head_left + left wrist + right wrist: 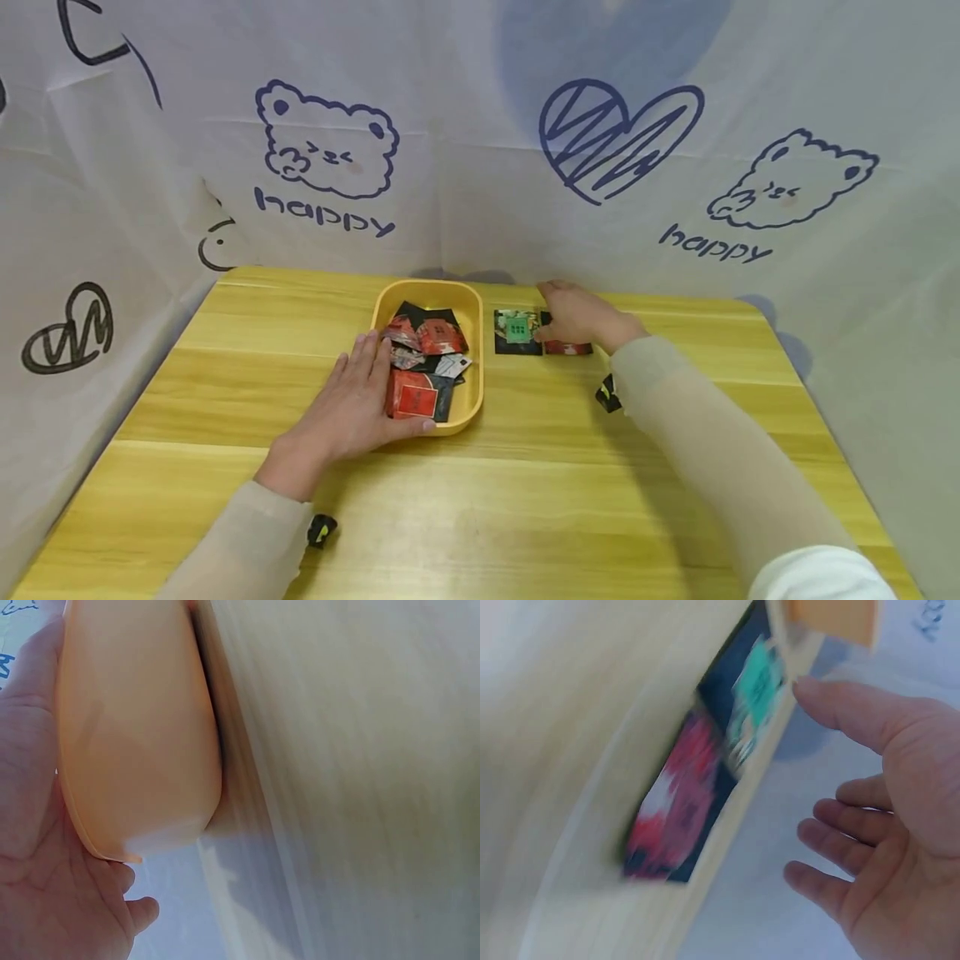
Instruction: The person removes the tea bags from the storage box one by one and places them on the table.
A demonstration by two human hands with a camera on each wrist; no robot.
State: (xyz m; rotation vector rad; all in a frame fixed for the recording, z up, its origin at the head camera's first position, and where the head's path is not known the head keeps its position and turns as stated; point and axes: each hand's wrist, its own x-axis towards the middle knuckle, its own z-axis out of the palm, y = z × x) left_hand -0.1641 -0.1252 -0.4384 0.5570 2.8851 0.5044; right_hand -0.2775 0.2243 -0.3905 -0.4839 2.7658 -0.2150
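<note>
A yellow tray point(472, 400) holds several red, black and white sachets point(442, 335). My left hand point(352, 404) rests along the tray's left side, fingers straight over the rim and thumb at the near edge. The left wrist view shows the palm against the tray's outer wall point(142, 727). To the right of the tray two flat sachets lie side by side, one with a green label point(517, 331) and one red and black point(679, 802). My right hand point(581, 317) is over the red one, fingers relaxed and apart, with nothing in its grasp.
The wooden table point(480, 517) has a white cloth with blue drawings point(465, 167) behind it. Small black items with yellow-green marks show beside the right sleeve point(690, 433) and the left sleeve point(247, 533).
</note>
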